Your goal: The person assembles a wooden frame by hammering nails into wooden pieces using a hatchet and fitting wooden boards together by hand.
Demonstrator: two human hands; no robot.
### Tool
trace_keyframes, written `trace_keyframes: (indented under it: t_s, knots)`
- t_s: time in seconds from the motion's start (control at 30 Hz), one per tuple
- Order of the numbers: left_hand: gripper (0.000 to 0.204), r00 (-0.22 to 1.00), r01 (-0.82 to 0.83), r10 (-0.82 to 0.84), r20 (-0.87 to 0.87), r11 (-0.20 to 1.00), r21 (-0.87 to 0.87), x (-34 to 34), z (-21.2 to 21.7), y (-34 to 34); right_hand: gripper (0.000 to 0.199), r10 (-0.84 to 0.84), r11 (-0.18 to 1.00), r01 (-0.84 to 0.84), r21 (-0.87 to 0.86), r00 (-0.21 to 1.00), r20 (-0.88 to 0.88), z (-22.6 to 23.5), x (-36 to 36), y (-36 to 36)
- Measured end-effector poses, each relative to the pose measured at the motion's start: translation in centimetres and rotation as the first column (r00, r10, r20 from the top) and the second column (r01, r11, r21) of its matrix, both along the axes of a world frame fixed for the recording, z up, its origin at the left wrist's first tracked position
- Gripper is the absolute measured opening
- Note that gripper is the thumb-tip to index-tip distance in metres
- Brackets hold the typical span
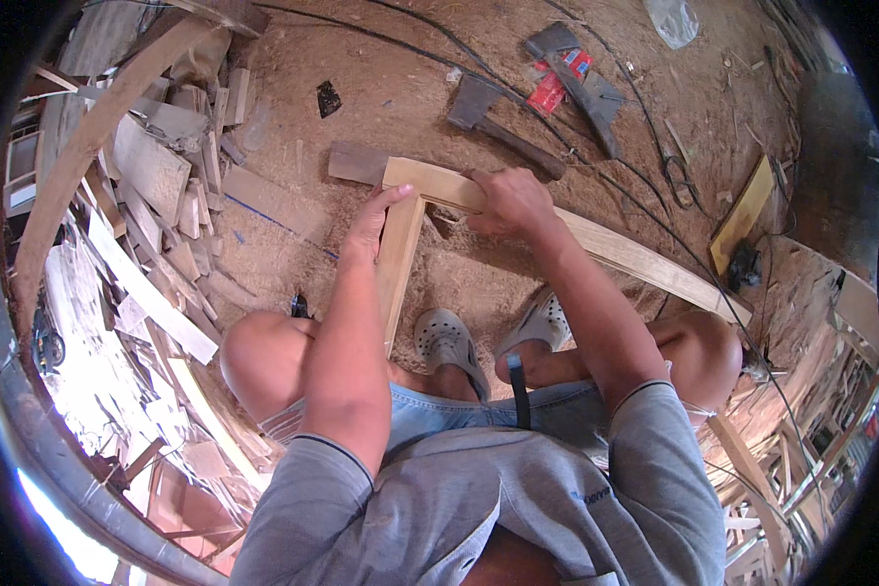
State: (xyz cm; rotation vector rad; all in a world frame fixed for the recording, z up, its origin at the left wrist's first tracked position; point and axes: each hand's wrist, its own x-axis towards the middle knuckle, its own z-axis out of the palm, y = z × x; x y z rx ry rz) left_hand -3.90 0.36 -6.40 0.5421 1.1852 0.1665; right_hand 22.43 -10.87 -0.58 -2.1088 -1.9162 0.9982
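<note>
Two pale wooden strips meet at a corner in front of me. The longer wooden strip [645,259] runs off to the right, and the shorter wooden strip [400,264] comes back toward my legs. My left hand [371,220] is closed on the shorter strip's outer side near the corner, thumb up on top. Farther right, my right hand [513,205] wraps over the longer strip, its fingertips mostly hidden. A darker wooden block [356,163] lies on the ground at the joined corner.
Beyond the strips lie a hatchet [508,137], a second axe-like tool [586,98] and a red packet [547,93]. Black cables [635,171] cross the sawdust-covered ground past scissors [681,183]. Offcuts [151,166] pile up at left; a yellowish board [742,215] leans at right.
</note>
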Motion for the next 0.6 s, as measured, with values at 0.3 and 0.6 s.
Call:
trace_keyframes:
  t_s: [0.3,0.6]
  knots:
    - [0.055,1.0,-0.022,0.023,-0.02,0.997,0.07,0.2,-1.2,-0.2,0.072,0.011,1.0,-0.011,-0.018,1.0,-0.011,0.6,0.3,0.1]
    - [0.104,0.615,0.702,-0.273,-0.74,0.617,0.356,3.0,3.6,3.6,0.066,-0.018,1.0,0.018,0.022,1.0,-0.013,-0.2,0.2,0.1]
